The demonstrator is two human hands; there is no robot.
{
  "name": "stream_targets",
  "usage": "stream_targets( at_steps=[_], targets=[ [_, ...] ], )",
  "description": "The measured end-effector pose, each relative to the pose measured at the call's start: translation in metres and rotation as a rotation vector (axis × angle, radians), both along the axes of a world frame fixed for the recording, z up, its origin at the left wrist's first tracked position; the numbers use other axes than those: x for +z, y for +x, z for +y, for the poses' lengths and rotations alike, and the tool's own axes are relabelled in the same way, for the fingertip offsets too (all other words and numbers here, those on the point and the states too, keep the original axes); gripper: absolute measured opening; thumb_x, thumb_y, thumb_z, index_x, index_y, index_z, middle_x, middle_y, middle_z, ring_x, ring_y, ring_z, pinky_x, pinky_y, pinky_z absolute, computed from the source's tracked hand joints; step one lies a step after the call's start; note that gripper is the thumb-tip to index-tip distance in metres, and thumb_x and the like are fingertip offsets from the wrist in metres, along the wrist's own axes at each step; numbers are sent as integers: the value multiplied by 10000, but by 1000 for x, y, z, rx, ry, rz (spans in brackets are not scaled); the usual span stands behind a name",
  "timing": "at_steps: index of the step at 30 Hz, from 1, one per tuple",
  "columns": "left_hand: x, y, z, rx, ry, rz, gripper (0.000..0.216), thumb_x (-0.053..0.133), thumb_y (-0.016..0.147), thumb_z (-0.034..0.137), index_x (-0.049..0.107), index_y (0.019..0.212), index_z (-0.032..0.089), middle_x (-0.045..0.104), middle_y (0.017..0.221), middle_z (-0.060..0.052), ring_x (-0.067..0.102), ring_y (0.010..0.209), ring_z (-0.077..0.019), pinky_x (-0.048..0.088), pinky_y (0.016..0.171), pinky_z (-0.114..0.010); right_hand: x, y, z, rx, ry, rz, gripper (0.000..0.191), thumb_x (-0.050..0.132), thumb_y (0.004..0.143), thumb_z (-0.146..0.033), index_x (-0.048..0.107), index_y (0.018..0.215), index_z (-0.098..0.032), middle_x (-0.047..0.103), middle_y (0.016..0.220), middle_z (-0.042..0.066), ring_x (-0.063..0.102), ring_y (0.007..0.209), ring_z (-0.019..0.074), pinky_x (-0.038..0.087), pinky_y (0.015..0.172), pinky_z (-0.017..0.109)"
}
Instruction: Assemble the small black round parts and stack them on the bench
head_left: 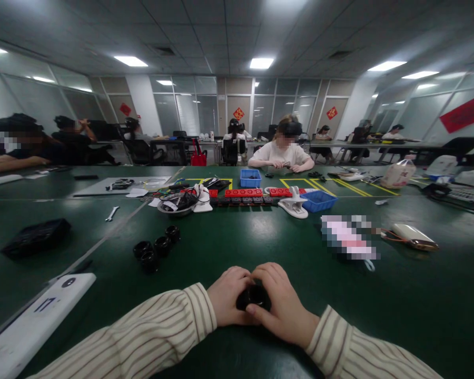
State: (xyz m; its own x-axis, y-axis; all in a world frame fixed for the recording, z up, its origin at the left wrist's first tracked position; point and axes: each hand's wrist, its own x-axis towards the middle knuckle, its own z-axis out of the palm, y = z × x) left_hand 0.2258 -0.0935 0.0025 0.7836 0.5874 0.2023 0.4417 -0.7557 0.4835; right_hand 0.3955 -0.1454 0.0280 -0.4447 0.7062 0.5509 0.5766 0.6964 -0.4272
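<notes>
At the near middle of the table (205,337), my left hand (228,296) and my right hand (279,302) wrap round a glossy black round part (256,299) from either side. Its dark, hollow-looking top shows between the fingers, while its sides are mostly covered. Both hands are closed, and the right thumb lies across the near side of the part. To the left and farther off stand several similar short black cylinders (148,260), grouped close together with open-looking tops. What kind of part these are I cannot make out.
Red and black power strips (243,193), a bowl of cables (177,204), a white clip stand (294,204) and blue bins (318,200) line the middle. A wrench (112,213), black box (37,237) and white panel (43,318) lie left. A person (282,150) sits opposite.
</notes>
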Motion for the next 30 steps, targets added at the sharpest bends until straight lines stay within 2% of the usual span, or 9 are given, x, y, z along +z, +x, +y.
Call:
stream_targets(
  at_steps=[3,7,12,15,18,21,24,27,30],
  targets=[
    [1,0,-1,-3,11,-30,557,718,571,488,563,1010,181,550,1004,-65,491,936,-251,395,852,-384,-2,-2,2,-31,-14,-40,247,499,799,-397,522,849,-156,514,816,67,459,784,204,396,736,390],
    [4,0,-3,6,17,-16,506,732,571,444,578,983,192,548,973,-46,505,912,-238,409,835,-369,3,-4,0,78,3,-63,161,467,774,-226,535,908,-169,542,852,63,471,820,197,397,757,376],
    [1,1,-2,3,66,19,422,758,547,407,615,888,205,544,927,-32,513,891,-233,419,810,-355,14,-7,-9,228,66,-63,253,395,662,-86,541,835,-197,604,828,29,499,891,193,346,886,412],
    [-1,1,-2,12,109,5,456,762,548,419,610,919,203,549,904,-32,521,862,-227,421,802,-349,17,-6,-12,254,88,-122,299,420,667,-104,545,917,-212,614,920,23,487,998,202,255,985,448],
    [0,0,-3,1,97,-6,506,746,577,433,585,1004,214,561,944,-32,521,876,-227,420,812,-347,12,-2,-8,153,113,-102,321,464,738,-206,495,1057,-191,564,1039,64,472,1024,221,278,972,458],
    [4,-2,-5,15,62,-2,506,750,572,448,593,983,198,570,966,-40,522,905,-231,415,832,-345,4,-1,-2,-20,69,-28,270,493,783,-358,498,968,-163,548,919,84,496,875,223,394,818,421],
    [7,-2,-6,40,42,-6,515,770,542,440,600,960,190,574,967,-48,523,903,-234,421,824,-343,0,-3,0,-83,10,-46,231,512,780,-382,508,852,-162,530,811,69,480,773,210,415,711,383],
    [6,-1,-7,40,43,-11,509,764,556,411,588,989,209,565,968,-36,517,897,-228,420,816,-341,4,-6,-3,14,-3,-67,136,478,768,-246,525,869,-169,544,828,66,480,799,204,410,731,378],
    [4,0,-6,18,37,18,442,755,572,373,602,955,212,551,977,-34,505,917,-239,404,832,-354,11,-9,-10,166,13,-60,232,424,682,-126,535,877,-184,574,869,52,485,880,206,391,815,396]
  ],
)
